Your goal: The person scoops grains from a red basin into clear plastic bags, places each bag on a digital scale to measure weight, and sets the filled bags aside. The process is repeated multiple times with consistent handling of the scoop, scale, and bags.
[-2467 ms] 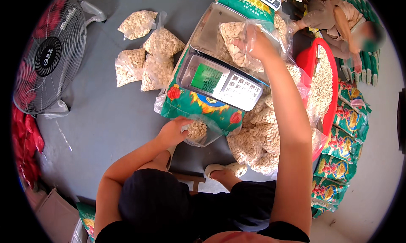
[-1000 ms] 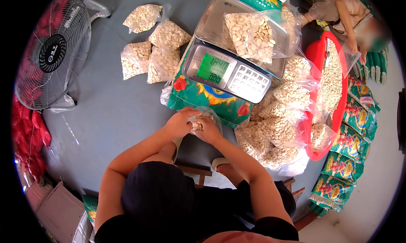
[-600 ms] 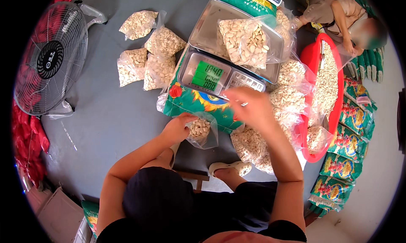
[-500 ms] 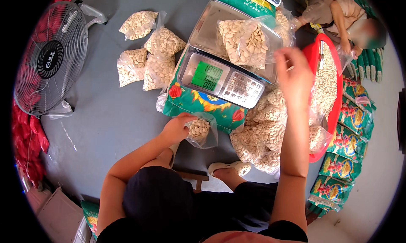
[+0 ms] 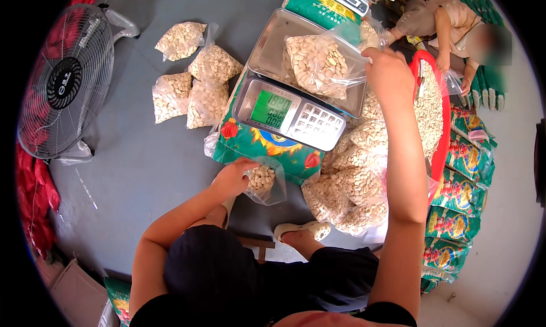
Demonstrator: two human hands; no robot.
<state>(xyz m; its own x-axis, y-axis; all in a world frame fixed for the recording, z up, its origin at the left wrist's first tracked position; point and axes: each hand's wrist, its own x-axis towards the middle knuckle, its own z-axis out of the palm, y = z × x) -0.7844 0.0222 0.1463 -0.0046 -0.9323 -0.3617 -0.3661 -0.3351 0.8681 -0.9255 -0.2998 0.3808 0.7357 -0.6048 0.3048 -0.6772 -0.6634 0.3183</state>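
Note:
A clear plastic bag of pale, flat seeds that look like pumpkin seeds [image 5: 318, 64] rests on the metal pan of a digital scale [image 5: 289, 112], whose display glows green. My right hand [image 5: 391, 72] pinches the loose top of this bag and stretches it to the right. Below the scale, my left hand [image 5: 232, 178] grips the edge of a smaller open bag [image 5: 263, 179] with a handful of the same seeds inside. Under the scale lies a green printed sack [image 5: 242, 142].
Several filled seed bags [image 5: 207, 102] lie on the floor left of the scale, beyond them a fan [image 5: 65, 79]. More bags [image 5: 355, 182] are heaped below my right forearm. A red tub of seeds [image 5: 430, 108] stands at right, near another person [image 5: 441, 28] and green packages [image 5: 458, 222].
My right hand has closed on the top of the bag on the scale, and the plastic is now drawn toward it. My left hand still holds the small bag. The whole view has shifted slightly.

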